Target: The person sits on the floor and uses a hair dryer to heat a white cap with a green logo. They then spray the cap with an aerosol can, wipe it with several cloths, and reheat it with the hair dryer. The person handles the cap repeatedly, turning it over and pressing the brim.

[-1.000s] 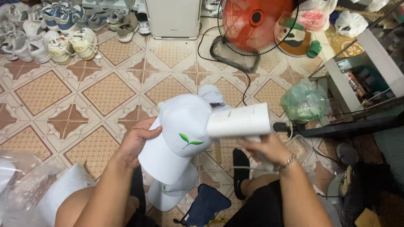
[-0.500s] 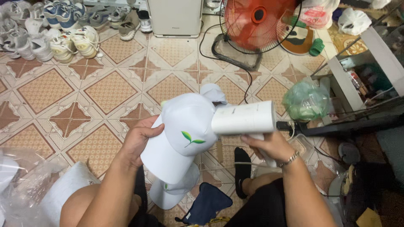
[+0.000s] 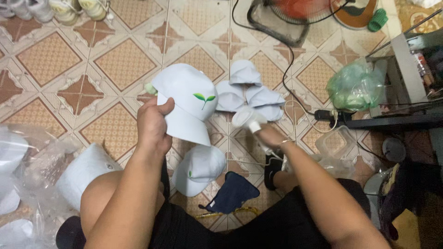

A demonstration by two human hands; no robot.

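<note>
Your left hand (image 3: 153, 125) is clamping the brim of a white fabric cap with a green leaf emblem (image 3: 188, 102), crown tilting up and away. Your right hand (image 3: 269, 137), blurred, is closing on a white handheld device (image 3: 247, 119) just right of the cap; its grip is unclear. Beyond, white caps (image 3: 251, 92) are lying piled on the tile floor (image 3: 110, 64).

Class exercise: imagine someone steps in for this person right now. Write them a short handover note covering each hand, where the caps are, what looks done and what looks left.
Left hand: grips a white cap with a green leaf mark at its back edge, held up over the tiled floor.
Right hand: blurred, closed around a white handheld device with a cord; exact grip unclear.
Caps: a loose pile of white caps lies on the floor ahead; one more white cap lies by the knees; bagged white caps sit at the left.
Done: apparently the floor pile.
Left: likely the held cap and the bagged ones.
</note>
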